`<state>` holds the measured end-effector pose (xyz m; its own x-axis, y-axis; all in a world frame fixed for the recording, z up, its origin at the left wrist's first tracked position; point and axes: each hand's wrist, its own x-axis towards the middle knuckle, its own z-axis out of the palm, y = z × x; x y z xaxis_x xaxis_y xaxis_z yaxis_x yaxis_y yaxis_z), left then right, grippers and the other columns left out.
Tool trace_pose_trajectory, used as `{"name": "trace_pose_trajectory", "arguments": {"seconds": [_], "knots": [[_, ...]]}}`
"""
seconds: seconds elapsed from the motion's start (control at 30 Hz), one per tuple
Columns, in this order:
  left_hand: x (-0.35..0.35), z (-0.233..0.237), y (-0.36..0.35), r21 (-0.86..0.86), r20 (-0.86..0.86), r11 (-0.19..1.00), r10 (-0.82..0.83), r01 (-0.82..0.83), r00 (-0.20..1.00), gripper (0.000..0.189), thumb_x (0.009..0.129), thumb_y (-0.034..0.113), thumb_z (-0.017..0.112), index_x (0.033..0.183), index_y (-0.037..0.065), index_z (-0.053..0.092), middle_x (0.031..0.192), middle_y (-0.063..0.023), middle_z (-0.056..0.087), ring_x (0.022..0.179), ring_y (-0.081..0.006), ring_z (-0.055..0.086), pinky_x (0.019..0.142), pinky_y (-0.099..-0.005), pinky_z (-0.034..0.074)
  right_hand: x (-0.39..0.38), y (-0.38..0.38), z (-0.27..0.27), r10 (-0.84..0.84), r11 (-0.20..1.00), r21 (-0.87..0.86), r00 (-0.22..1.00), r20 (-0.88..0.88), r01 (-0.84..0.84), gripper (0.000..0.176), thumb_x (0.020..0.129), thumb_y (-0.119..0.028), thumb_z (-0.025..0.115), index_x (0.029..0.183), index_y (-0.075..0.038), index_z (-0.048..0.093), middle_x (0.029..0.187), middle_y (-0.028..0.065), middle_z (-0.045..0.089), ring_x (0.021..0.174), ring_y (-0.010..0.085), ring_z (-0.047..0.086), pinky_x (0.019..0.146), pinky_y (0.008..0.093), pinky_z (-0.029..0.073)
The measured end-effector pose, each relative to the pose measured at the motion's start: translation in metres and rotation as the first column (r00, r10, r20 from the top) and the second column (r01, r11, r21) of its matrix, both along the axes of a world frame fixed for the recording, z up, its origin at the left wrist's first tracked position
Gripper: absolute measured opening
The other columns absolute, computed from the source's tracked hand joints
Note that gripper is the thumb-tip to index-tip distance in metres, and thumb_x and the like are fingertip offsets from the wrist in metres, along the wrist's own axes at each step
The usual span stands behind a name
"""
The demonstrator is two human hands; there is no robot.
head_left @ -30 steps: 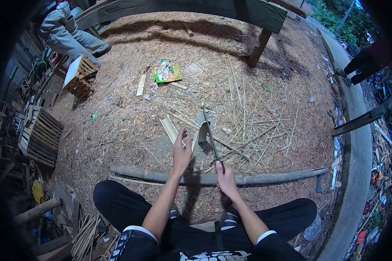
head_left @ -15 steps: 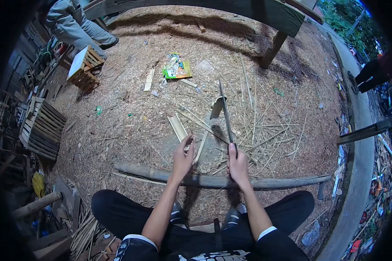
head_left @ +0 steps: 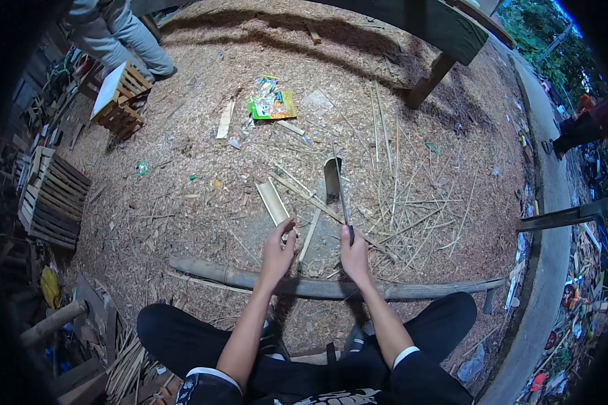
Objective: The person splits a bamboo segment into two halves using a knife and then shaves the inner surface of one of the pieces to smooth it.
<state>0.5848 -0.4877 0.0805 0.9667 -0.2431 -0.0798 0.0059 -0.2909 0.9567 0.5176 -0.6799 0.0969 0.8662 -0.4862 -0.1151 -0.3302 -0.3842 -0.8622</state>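
Observation:
My right hand [head_left: 354,258] is closed round the dark handle of a long-bladed knife [head_left: 342,196], its blade pointing away from me. Just left of the blade, partly overlapped by it, is a short half-round piece of split bamboo [head_left: 332,177], upright with its dark side showing. My left hand [head_left: 277,255] has its fingers curved and apart, thumb off the fingertips. Right at those fingertips is the lower end of another split bamboo piece [head_left: 272,200], pale hollow side up. Below both hands, a long bamboo pole [head_left: 304,287] lies crosswise in front of my feet.
Thin bamboo strips [head_left: 415,226] lie scattered on the shavings at right. A green and yellow packet [head_left: 273,106] lies ahead. Slatted wooden crates [head_left: 53,196] stand at left, near a person's legs [head_left: 138,40]. A heavy bench [head_left: 446,30] crosses the far side; another person [head_left: 577,131] is at right.
The upright bamboo piece has dropped lower and straightened. My right hand and knife have shifted slightly left, the blade now more foreshortened. My left hand stays by the hollow piece. The view has shifted slightly.

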Motion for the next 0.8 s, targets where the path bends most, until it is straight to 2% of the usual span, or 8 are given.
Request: {"name": "trace_pose_trajectory", "arguments": {"seconds": [0.1, 0.13, 0.17, 0.27, 0.43, 0.5, 0.77, 0.8], "knots": [[0.002, 0.0, 0.0, 0.018, 0.005, 1.0, -0.004, 0.004, 1.0, 0.036, 0.1, 0.015, 0.058, 0.131, -0.003, 0.06, 0.121, -0.022, 0.069, 0.116, -0.0316, 0.066, 0.101, -0.0396, 0.049, 0.001, 0.002, -0.005, -0.086, 0.988, 0.128, 0.996, -0.034, 0.09, 0.053, 0.106, -0.044, 0.046, 0.098, 0.006, 0.062, 0.074, 0.0237, 0.061, 0.068, 0.0364, 0.06, 0.069, 0.0465, 0.046], [0.001, -0.002, 0.0, 0.002, 0.009, 1.0, 0.004, -0.004, 1.0, 0.035, 0.1, 0.016, 0.057, 0.129, -0.003, 0.061, 0.122, -0.0224, 0.068, 0.116, -0.0318, 0.066, 0.101, -0.0399, 0.048, 0.0, -0.002, -0.003, -0.056, 0.976, 0.197, 0.983, -0.175, 0.091, 0.054, 0.106, -0.044, 0.045, 0.098, 0.007, 0.061, 0.075, 0.0228, 0.06, 0.07, 0.0342, 0.058, 0.071, 0.0452, 0.046], [0.001, -0.002, 0.001, 0.004, 0.0, 1.0, 0.005, -0.005, 1.0, 0.035, 0.1, 0.016, 0.057, 0.129, -0.003, 0.061, 0.122, -0.0224, 0.068, 0.116, -0.0318, 0.066, 0.101, -0.0399, 0.048, -0.002, 0.0, -0.002, -0.055, 0.976, 0.199, 0.981, -0.184, 0.092, 0.054, 0.106, -0.044, 0.045, 0.098, 0.007, 0.061, 0.075, 0.0228, 0.06, 0.07, 0.0342, 0.058, 0.071, 0.0452, 0.046], [-0.001, -0.003, 0.005, 0.054, 0.021, 0.999, 0.001, -0.002, 1.0, 0.034, 0.1, 0.016, 0.057, 0.128, -0.003, 0.062, 0.121, -0.0227, 0.068, 0.115, -0.0329, 0.066, 0.101, -0.0404, 0.048, -0.004, 0.009, -0.004, -0.059, 0.997, 0.043, 0.996, 0.07, 0.056, 0.054, 0.106, -0.045, 0.044, 0.1, 0.006, 0.061, 0.073, 0.0222, 0.06, 0.068, 0.0348, 0.057, 0.07, 0.0449, 0.046], [0.003, -0.011, 0.0, 0.094, 0.067, 0.996, -0.006, 0.0, 0.998, 0.034, 0.099, 0.015, 0.058, 0.128, -0.003, 0.062, 0.12, -0.0224, 0.068, 0.113, -0.036, 0.065, 0.099, -0.0411, 0.048, -0.006, 0.005, -0.038, -0.03, 0.999, -0.042, 0.999, -0.019, 0.029, 0.053, 0.106, -0.044, 0.044, 0.1, 0.005, 0.061, 0.073, 0.0228, 0.06, 0.069, 0.0358, 0.058, 0.069, 0.0458, 0.046], [0.002, -0.009, 0.001, 0.082, 0.059, 0.997, -0.005, 0.0, 0.998, 0.034, 0.098, 0.015, 0.058, 0.127, -0.002, 0.062, 0.12, -0.022, 0.068, 0.114, -0.0359, 0.065, 0.1, -0.0411, 0.048, -0.006, 0.007, -0.039, -0.096, 0.987, 0.131, 0.995, -0.015, 0.097, 0.053, 0.106, -0.045, 0.044, 0.098, 0.005, 0.06, 0.068, 0.0211, 0.057, 0.063, 0.0349, 0.057, 0.065, 0.0465, 0.045], [-0.003, -0.015, 0.003, 0.079, 0.042, 0.997, 0.006, -0.01, 0.999, 0.032, 0.099, 0.017, 0.058, 0.125, -0.001, 0.064, 0.121, -0.0211, 0.067, 0.115, -0.035, 0.063, 0.101, -0.0417, 0.046, -0.009, 0.003, -0.046, -0.049, 0.998, -0.028, 0.999, 0.014, 0.049, 0.054, 0.106, -0.046, 0.043, 0.098, 0.004, 0.061, 0.071, 0.0203, 0.057, 0.071, 0.0343, 0.06, 0.071, 0.0475, 0.046], [-0.003, -0.015, 0.002, 0.089, 0.058, 0.996, 0.002, -0.007, 0.998, 0.033, 0.099, 0.018, 0.059, 0.125, -0.001, 0.064, 0.121, -0.0212, 0.067, 0.115, -0.0352, 0.063, 0.101, -0.0419, 0.046, -0.005, 0.003, -0.044, -0.091, 0.987, 0.131, 0.995, -0.042, 0.096, 0.055, 0.106, -0.046, 0.043, 0.1, 0.004, 0.061, 0.074, 0.021, 0.059, 0.073, 0.0352, 0.06, 0.073, 0.0471, 0.046]]}}
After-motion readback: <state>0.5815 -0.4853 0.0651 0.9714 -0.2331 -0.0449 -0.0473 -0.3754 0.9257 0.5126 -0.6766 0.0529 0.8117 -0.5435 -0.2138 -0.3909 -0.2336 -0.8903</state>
